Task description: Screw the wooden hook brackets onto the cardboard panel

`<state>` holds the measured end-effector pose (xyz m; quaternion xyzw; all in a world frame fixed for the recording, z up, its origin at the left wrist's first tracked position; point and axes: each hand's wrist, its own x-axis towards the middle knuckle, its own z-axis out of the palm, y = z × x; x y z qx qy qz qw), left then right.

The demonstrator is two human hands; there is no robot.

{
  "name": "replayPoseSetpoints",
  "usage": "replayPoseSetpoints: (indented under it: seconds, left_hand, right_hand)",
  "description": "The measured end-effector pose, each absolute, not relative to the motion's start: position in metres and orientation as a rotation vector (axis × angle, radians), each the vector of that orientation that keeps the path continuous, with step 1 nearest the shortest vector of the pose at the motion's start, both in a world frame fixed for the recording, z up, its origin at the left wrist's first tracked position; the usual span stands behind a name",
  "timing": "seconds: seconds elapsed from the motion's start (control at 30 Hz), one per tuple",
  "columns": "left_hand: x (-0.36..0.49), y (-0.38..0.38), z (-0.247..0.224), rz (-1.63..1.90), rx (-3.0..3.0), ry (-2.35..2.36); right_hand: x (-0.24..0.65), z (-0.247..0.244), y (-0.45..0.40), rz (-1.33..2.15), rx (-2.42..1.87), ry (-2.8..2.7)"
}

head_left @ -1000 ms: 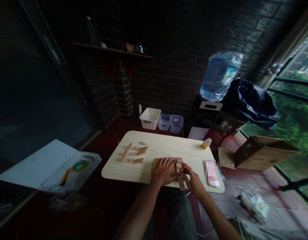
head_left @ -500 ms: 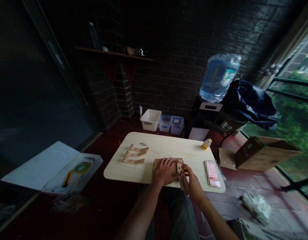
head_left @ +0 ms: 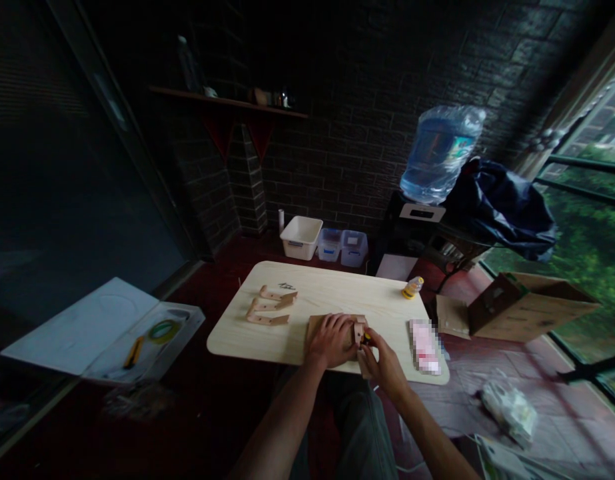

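A flat wooden board [head_left: 314, 325] lies at the table's near edge, with a wooden side piece [head_left: 358, 331] with dark holes standing at its right end. My left hand [head_left: 332, 339] is laid over the board, fingers close together and reaching toward that side piece, gripping the work against the table. At the right of the side piece, my right hand [head_left: 382, 363] pinches a small yellow-and-black screwdriver [head_left: 367, 339], its tip hidden. Several bent wooden pieces [head_left: 268, 320] rest on the table's left part, and behind them lie small dark screws [head_left: 287, 286].
On the pale table [head_left: 337, 283] a yellow-capped bottle [head_left: 412, 288] lies at the back right, near a blurred pink packet [head_left: 425, 347]. An open white case [head_left: 172, 340] is at floor left. Plastic bins [head_left: 301, 239] sit beyond the table; a cardboard box [head_left: 517, 310] stands right.
The right hand's fingers have shifted slightly around the yellow-and-black screwdriver. My left hand stays in place on the board; the view has tilted a little.
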<state>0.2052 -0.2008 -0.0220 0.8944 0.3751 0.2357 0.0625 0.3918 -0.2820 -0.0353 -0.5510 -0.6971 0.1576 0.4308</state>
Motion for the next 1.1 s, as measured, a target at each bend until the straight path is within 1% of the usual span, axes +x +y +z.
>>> replayPoseSetpoints:
  seconds: [0.27,0.53,0.63,0.8,0.97,1.1]
  left_hand:
    - [0.205,-0.202,-0.019,0.726,2.698,1.14]
    - [0.205,-0.201,-0.02,0.719,2.685,1.126]
    - [0.206,-0.2,-0.021,0.706,2.687,1.128]
    - [0.206,-0.2,-0.021,0.697,2.687,1.132]
    - [0.205,-0.2,-0.021,0.706,2.686,1.144]
    - [0.206,-0.201,-0.02,0.726,2.68,1.135]
  right_hand:
    - [0.393,-0.033,-0.281,0.35,-1.398,-1.772]
    - [0.396,-0.028,-0.282,0.422,-1.365,-1.854]
    - [0.396,-0.034,-0.281,0.445,-1.362,-1.815]
    - [0.396,-0.041,-0.277,0.382,-1.358,-1.732]
    - [0.4,-0.04,-0.28,0.341,-1.369,-1.659]
    - [0.398,-0.036,-0.282,0.358,-1.365,-1.728]
